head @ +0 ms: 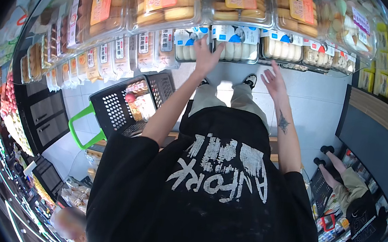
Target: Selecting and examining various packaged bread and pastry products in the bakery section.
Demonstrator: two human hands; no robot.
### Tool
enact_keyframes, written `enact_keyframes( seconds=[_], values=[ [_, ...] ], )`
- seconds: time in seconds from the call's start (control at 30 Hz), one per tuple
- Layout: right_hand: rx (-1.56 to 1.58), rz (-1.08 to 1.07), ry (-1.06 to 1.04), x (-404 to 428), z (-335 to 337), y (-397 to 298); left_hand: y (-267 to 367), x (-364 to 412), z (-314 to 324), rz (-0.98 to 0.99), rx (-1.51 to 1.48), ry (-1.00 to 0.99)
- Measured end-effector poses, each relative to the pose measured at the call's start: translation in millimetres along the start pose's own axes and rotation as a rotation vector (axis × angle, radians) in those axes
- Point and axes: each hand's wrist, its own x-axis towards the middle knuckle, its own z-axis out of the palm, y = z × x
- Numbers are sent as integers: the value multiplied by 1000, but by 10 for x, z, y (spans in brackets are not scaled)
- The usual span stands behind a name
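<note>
My left hand (207, 56) has its fingers spread, with the fingertips over the gap between two clear plastic packs of pale round pastries, the left pack (186, 52) and the middle pack (239, 52); whether it touches them I cannot tell. My right hand (274, 80) is raised, empty, fingers apart, just below another clear pack of white pastries (281, 50). Those packs bear blue and white printed labels. On the clear shelf above them stand clamshell boxes of round cookies (167, 12) with orange labels.
A black shopping basket (111, 106) with a green handle (80, 126) stands at my left, holding packaged food. Wrapped bread (122, 53) lines the lower shelf's left side. Yellow packs (384, 60) fill a rack at right. Another person (354, 196) is at lower right.
</note>
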Motion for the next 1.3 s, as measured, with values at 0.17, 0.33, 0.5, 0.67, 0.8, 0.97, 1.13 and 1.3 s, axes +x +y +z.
enact_keyframes(
  seconds=[0.17,0.33,0.5,0.67,0.8,0.97,1.13,1.3],
  values=[
    [152,39,161,194,-497,-576,381,-614,257,235,-57,-202],
    [270,100,-31,485,-620,-879,817,-822,939,-686,-885,-668],
    [156,125,-103,458,-856,-908,750,-868,1258,-823,-936,-698],
    [-141,176,-259,-23,-1245,-854,747,-873,1265,-836,-1122,-790],
    [-630,196,-211,-616,-1323,-1043,889,-1043,1298,-770,-1108,-1026],
    [-809,-47,-334,-938,-1498,-1198,1072,-1110,1064,-673,-924,-1086],
    [-859,-335,-473,-1499,-974,-1622,1661,-945,477,-371,-636,-1050],
    [-1038,-198,-726,-1872,-874,-1490,2552,-939,-335,55,-502,-776]
  ],
)
